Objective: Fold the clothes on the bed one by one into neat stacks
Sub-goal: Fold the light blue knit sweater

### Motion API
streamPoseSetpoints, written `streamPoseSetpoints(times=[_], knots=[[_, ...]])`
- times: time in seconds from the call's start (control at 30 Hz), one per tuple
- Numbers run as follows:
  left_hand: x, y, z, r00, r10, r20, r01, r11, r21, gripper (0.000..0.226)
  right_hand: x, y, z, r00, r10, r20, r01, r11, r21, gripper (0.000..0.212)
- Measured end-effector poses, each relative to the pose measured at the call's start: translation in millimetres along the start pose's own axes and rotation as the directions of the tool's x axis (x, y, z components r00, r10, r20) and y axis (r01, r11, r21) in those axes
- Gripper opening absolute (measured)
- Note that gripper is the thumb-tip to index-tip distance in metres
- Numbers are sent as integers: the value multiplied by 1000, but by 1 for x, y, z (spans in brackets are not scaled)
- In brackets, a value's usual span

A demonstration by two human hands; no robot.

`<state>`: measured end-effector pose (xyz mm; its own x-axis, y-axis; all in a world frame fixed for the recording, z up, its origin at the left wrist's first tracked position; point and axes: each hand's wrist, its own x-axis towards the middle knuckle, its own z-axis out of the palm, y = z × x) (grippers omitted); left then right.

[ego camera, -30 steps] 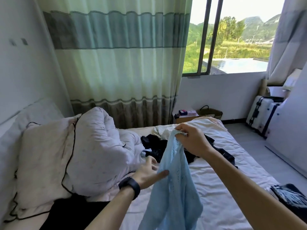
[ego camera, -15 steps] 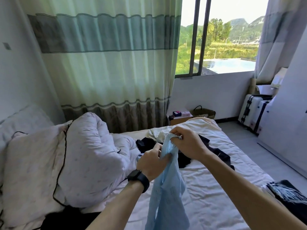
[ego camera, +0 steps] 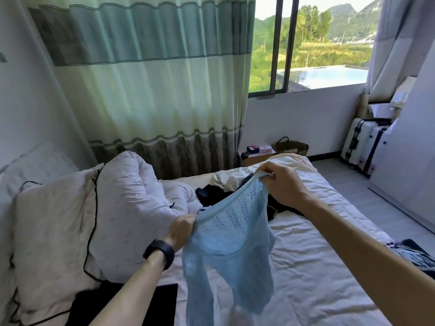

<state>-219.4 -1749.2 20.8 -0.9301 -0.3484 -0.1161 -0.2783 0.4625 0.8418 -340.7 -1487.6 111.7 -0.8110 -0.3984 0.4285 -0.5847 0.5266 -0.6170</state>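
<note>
A pale blue openwork knit top (ego camera: 229,234), white bed sheet (ego camera: 306,267), green-and-grey striped curtain (ego camera: 150,78), black wristband (ego camera: 160,252).

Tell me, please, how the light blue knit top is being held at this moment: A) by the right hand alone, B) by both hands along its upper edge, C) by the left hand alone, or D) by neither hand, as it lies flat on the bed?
B: the left hand and the right hand each grip one end of the upper edge of the light blue knit top, which hangs above the bed.
</note>
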Motion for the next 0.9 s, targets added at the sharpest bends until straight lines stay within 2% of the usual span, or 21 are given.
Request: streamPoseSetpoints(times=[0.07,0.13,0.2,0.27,0.3,0.4,0.47,0.53,0.6,0.63,0.7,0.77,0.83,0.9], knots=[[-1,-2,4,998,-41,50,48,989,-143,17,2,5,2,999,-27,-24,25,997,-69,24],[-4,0,-2,1000,-18,25,21,993,-117,13,0,19,2,1000,-24,-1,24,984,-176,25],[-5,4,-14,1000,22,20,-20,997,-76,12,-4,40,2,997,39,70,-20,964,-265,25],[-2,4,-28,993,84,82,-87,996,36,15,-13,61,4,987,85,138,-26,924,-381,24],[-2,6,-33,986,123,114,-139,978,152,15,-18,69,7,982,88,167,-6,899,-438,24],[-4,15,-45,947,274,166,-320,828,461,23,-35,82,14,961,117,252,46,828,-559,20],[-4,17,-53,919,344,193,-394,765,510,26,-42,87,16,958,150,244,24,807,-590,17],[-4,15,-63,915,316,250,-403,726,557,27,-48,87,15,956,246,161,-114,816,-567,18],[-6,18,-72,920,266,286,-390,680,621,22,-48,87,12,903,412,124,-286,790,-543,16],[-8,22,-77,932,254,259,-362,675,642,16,-47,86,9,863,487,137,-356,777,-520,14],[-11,29,-88,958,261,115,-276,746,605,16,-43,79,3,816,551,175,-465,805,-367,16],[-13,25,-98,969,248,-13,-212,852,479,38,-47,69,-2,792,573,213,-558,820,-128,24],[-22,11,-105,980,193,49,-196,882,429,61,-62,61,-5,697,627,348,-688,722,78,27],[-34,-13,-106,979,79,189,-145,919,366,64,-84,61,-6,632,610,478,-742,655,145,28]])
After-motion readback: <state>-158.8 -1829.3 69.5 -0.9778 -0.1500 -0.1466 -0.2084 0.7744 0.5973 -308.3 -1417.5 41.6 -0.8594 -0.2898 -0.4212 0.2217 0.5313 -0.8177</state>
